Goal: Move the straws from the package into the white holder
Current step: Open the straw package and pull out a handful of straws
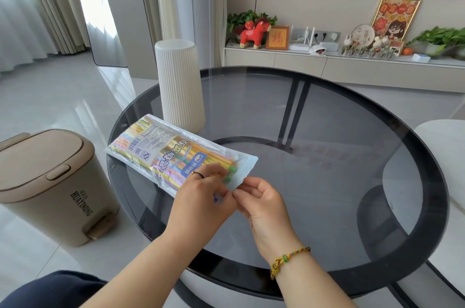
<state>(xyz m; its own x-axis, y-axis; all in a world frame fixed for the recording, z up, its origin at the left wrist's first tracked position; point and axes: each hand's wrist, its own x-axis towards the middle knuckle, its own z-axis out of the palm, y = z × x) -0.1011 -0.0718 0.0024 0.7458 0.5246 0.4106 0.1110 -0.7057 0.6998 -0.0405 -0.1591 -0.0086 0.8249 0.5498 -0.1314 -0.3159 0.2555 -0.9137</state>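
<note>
A flat plastic package (173, 151) full of coloured straws lies on the round dark glass table (327, 182), pointing from the far left toward me. Behind its far end the tall white ribbed holder (180, 86) stands upright. My left hand (203, 197) lies over the package's near end and pinches its edge. My right hand (261, 202) pinches the same near edge from the right, fingers curled. Green straw tips (232, 170) show through the plastic just beyond my fingers.
A beige pedal bin (50, 182) stands on the floor left of the table. A white seat (442, 146) sits at the right edge. A low white cabinet (352, 66) with ornaments and plants runs along the far wall.
</note>
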